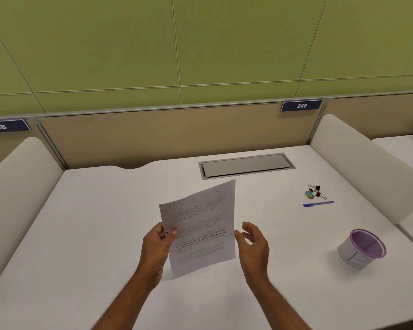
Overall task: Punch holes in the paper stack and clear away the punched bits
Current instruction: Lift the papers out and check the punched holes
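One hole shows in the printed paper stack [200, 227] edge.

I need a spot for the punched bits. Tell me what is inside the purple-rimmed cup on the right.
The purple-rimmed cup shows only its purple mesh inner wall; no contents are visible. Its near wall hides the bottom, so something small could lie there unseen.

Tabletop [105, 210]: matt white, smooth. Paper stack [200, 225]: matt printed paper. Cup [361, 248]: purple wire mesh. Hatch [246, 165]: grey metal.
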Motion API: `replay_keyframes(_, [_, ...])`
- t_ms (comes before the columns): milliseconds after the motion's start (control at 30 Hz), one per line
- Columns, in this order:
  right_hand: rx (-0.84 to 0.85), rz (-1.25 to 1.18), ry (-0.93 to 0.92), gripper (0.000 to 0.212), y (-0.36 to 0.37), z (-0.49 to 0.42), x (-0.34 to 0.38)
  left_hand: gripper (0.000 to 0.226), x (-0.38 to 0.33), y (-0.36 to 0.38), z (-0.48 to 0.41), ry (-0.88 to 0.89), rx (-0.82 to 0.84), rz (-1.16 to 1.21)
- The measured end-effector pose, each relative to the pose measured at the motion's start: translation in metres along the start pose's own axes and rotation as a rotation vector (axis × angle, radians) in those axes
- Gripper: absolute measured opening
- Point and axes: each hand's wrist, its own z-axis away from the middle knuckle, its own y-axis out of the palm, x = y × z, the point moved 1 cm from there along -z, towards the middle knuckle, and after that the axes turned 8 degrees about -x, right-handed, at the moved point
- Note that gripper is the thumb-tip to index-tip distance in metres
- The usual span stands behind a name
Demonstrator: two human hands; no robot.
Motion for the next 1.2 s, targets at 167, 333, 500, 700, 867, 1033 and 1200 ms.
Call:
replay_keyframes(167, [0.093,0.021,0.0,0.035,0.004,-0.017,0.001,0.026,0.0,0.003,0.005,0.01,0.006,-0.006])
replay_keyframes(333, [0.085,0.019,-0.017,0.012,0.008,-0.02,0.0,0.026,-0.001,0.005,0.009,0.012,0.01,0.0])
replay_keyframes(500, [0.0,-0.045,-0.031,0.012,0.005,-0.013,-0.002,0.026,-0.002,0.008,0.01,0.009,-0.002,-0.001])
replay_keyframes(700, [-0.045,-0.107,0.012,0.01,0.0,-0.01,-0.004,0.026,-0.002,0.014,0.011,0.008,-0.015,-0.015])
replay_keyframes(867, [-0.04,-0.129,0.032,0.01,-0.003,-0.01,-0.006,0.027,-0.002,0.016,0.011,0.002,-0.032,-0.019])
replay_keyframes(1033, [-0.006,-0.141,0.025,0.012,-0.005,-0.009,-0.003,0.025,-0.002,0.018,0.01,0.011,-0.036,-0.029])
replay_keyframes(1200, [0.131,-0.078,-0.032,0.011,-0.01,-0.004,-0.002,0.027,-0.001,0.019,0.009,0.007,-0.03,-0.022])
